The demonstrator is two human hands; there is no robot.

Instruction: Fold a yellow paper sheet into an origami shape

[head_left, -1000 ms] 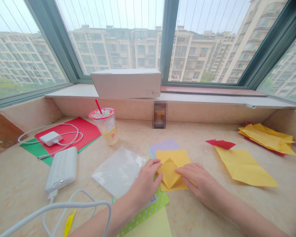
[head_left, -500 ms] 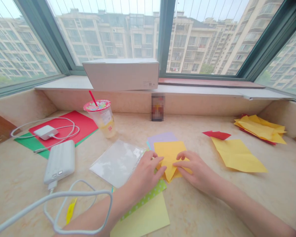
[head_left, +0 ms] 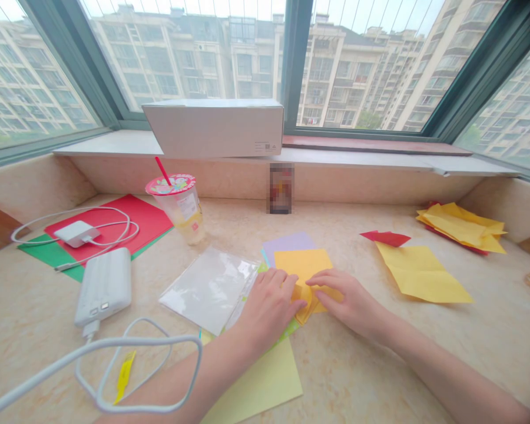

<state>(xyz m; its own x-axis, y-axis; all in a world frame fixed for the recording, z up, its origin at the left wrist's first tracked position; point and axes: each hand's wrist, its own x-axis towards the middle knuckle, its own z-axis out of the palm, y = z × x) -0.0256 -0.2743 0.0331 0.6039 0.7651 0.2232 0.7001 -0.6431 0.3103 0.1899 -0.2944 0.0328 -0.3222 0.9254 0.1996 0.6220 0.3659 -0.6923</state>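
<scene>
Left hand (head_left: 270, 299) and right hand (head_left: 350, 297), both narrowed, held folded yellow paper (head_left: 307, 299) over flat yellow sheet (head_left: 303, 262).

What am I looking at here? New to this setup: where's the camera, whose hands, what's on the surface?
There's no machine: these are a person's bare hands. Every picture comes from one camera worn on that person's head, looking forward and down.

The left hand and right hand meet at a small folded yellow paper, fingers on it; how firmly either grips is hard to see.

On the counter, to the left: a white power bank, a red sheet partly over a green one, and a lidded cup with a red straw. To the right: a yellow sheet and a pile of yellow and red paper. Behind, a white box stands on the window ledge.
</scene>
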